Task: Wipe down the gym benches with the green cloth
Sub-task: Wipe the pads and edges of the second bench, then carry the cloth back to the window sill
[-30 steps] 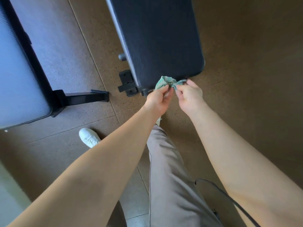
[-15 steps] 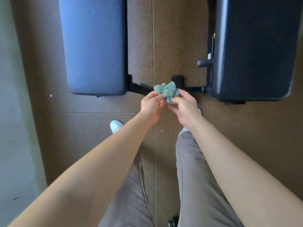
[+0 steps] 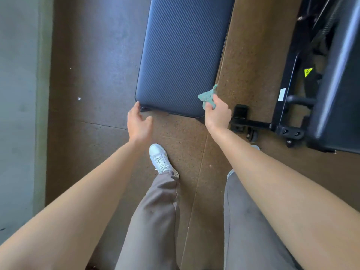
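At the near right corner of the blue bench (image 3: 181,55), right at the pad's edge: the green cloth (image 3: 208,97), crumpled into a small wad, one tail sticking up. Gripped from below by the right hand (image 3: 218,115), thumb and curled fingers closed round the lower half of the wad, back of the hand toward the camera, wrist straight, forearm reaching forward from the lower right. Hard to tell whether touching the pad or just over it.

Across the same end, at the near left corner: the left hand (image 3: 139,122), holding nothing, fingers loosely bent, fingertips at or against the corner seam, thumb apart toward the middle. Probably there to steady the pad.

Judged as the very start of wiping this bench: cloth at the pad, no stroke visibly under way. Next, likely: flatten the wad on the ribbed surface, press down, sweep along the length away from the body. Calls for a broader spread of cloth than this tight bunch, and even pressure.

Further out: the black bench (image 3: 335,106) at the right, well apart from the cloth, its frame foot (image 3: 241,114) on the brown floor (image 3: 251,55); a white shoe (image 3: 159,157) between the arms
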